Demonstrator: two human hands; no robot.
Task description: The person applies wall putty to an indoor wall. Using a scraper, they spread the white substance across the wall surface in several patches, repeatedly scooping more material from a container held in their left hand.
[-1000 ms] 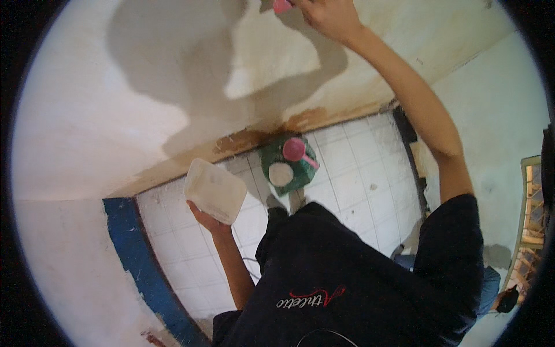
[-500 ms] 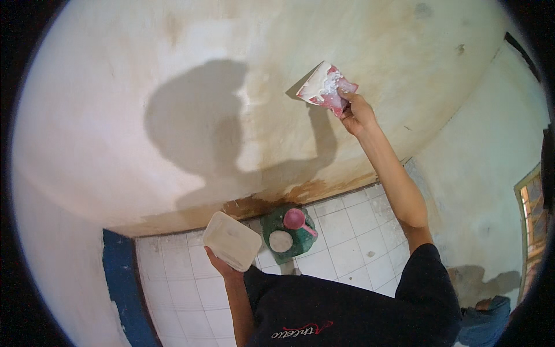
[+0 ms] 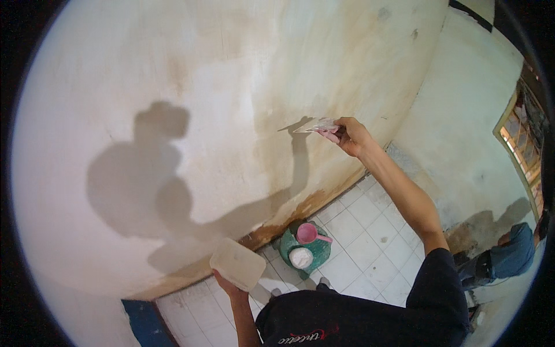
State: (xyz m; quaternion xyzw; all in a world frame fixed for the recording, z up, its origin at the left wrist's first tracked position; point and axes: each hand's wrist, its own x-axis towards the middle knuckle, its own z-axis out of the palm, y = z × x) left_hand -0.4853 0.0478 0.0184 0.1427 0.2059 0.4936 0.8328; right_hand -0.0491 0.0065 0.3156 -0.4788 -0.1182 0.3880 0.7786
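Observation:
My right hand (image 3: 354, 137) grips a putty spreader (image 3: 315, 125), pink with white paste smeared over its blade. It is held out at the stained, off-white wall (image 3: 225, 63), tilted nearly edge-on, with its blade tip at or very close to the surface. Lower down, my left hand (image 3: 227, 284) holds a whitish rectangular plastic container (image 3: 238, 265) from its near side, fingers under and behind it. How much it contains is hard to make out. My shadow covers part of the wall left of the spreader.
On the white tiled floor (image 3: 370, 246) a green sack (image 3: 322, 250) sits against the wall, with a pink dipper (image 3: 307, 233) and a round white-filled tub (image 3: 300, 258) on it. Another person (image 3: 509, 254) is at the right, below a barred window (image 3: 517, 147). A blue panel (image 3: 144, 321) stands lower left.
My right hand has come down along the wall, and the spreader has turned from showing its broad face to nearly edge-on. The view has shifted; my left hand still holds the container.

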